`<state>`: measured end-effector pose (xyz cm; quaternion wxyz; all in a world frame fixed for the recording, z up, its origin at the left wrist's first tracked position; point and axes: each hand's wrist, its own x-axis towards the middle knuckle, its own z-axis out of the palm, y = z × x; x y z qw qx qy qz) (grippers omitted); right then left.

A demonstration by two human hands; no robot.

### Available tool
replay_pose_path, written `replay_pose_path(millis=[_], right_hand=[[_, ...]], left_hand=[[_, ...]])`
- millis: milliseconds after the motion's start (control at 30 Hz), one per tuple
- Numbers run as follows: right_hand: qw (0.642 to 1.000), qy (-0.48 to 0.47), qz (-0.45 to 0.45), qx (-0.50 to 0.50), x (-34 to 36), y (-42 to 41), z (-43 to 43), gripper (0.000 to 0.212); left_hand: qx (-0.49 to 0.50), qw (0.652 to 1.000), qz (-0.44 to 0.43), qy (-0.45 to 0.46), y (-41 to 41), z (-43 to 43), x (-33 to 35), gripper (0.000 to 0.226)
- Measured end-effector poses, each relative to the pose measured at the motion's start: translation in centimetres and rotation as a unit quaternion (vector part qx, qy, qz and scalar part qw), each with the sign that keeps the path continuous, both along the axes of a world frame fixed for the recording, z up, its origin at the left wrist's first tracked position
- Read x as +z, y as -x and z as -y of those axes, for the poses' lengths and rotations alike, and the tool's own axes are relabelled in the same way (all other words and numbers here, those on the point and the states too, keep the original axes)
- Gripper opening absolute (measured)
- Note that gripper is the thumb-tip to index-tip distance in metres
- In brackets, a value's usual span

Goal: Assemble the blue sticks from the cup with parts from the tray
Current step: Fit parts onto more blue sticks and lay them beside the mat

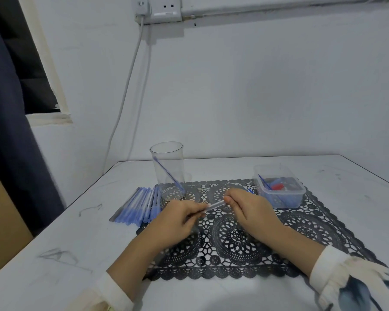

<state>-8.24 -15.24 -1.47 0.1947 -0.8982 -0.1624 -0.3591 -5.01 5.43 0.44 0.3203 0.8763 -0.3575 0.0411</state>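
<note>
You hold a thin see-through stick (213, 206) in the middle of the frame. Your left hand (177, 221) pinches its lower end. Your right hand (247, 209) pinches its upper end. Just behind, a clear round cup (177, 162) stands with one blue stick (166, 173) leaning inside. A clear plastic tray (283, 193) of small parts sits on the right. A row of blue sticks (139, 205) lies on the left. Under your hands is a black lacy mat (234, 239) on a smooth white table (54, 243), by a white wall (256, 86).

l hand (180, 217) + r hand (247, 207) close together, fingers curled, each pinching end of tube (213, 207)
</note>
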Motion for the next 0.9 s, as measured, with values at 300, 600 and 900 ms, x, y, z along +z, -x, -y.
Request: replay_pose_path(millis=[300, 600, 900], right_hand=[[0.999, 0.044, 0.022, -0.003, 0.8, 0.8, -1.2, 0.028], [0.983, -0.137, -0.122, 0.005, 0.9, 1.0, -2.1, 0.042], [0.973, -0.156, -0.15, 0.077, -0.3, 1.0, -2.2, 0.025]], left_hand=[[0.074, 0.994, 0.078, 0.021, 0.0, 0.0, -0.3, 0.04], [0.053, 0.959, 0.279, -0.007, -0.3, -0.4, 0.0, 0.052], [0.116, 0.945, 0.291, 0.099, -1.5, -1.9, 0.3, 0.039]])
